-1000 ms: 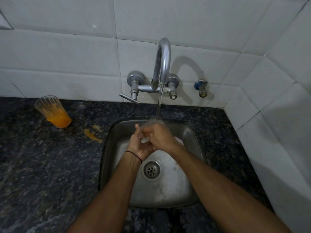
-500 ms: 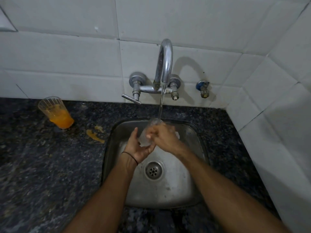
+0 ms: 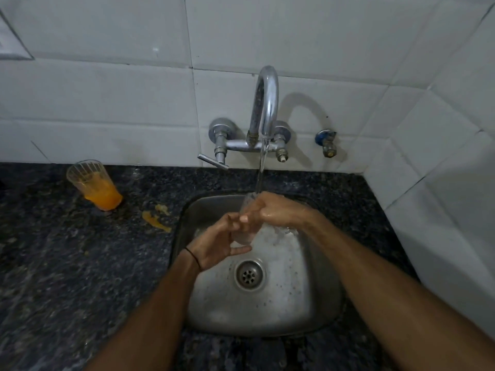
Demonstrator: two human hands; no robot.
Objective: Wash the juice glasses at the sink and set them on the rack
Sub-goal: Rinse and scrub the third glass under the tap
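A clear glass (image 3: pixel 245 231) is held over the steel sink (image 3: pixel 318 311), its mouth up under the water stream from the tap (image 3: pixel 265 103). My right hand (image 3: pixel 281 210) grips the glass near its rim, fingers wrapped across it. My left hand (image 3: pixel 217 245) cups the glass's lower part from the left, thumb under its base. A second glass (image 3: pixel 93 184) with orange juice in the bottom stands on the dark counter at the left, near the wall. No rack is in view.
Orange juice spills (image 3: pixel 156 218) lie on the granite counter (image 3: pixel 67 263) between the juice glass and the sink. The drain (image 3: pixel 249 274) sits mid-sink. White tiled walls close the back and right side. A small valve (image 3: pixel 326 143) sticks out right of the tap.
My hands have turned on the glass: the left hand slid lower toward its base, and the right hand shifted up near the rim. Water keeps running.
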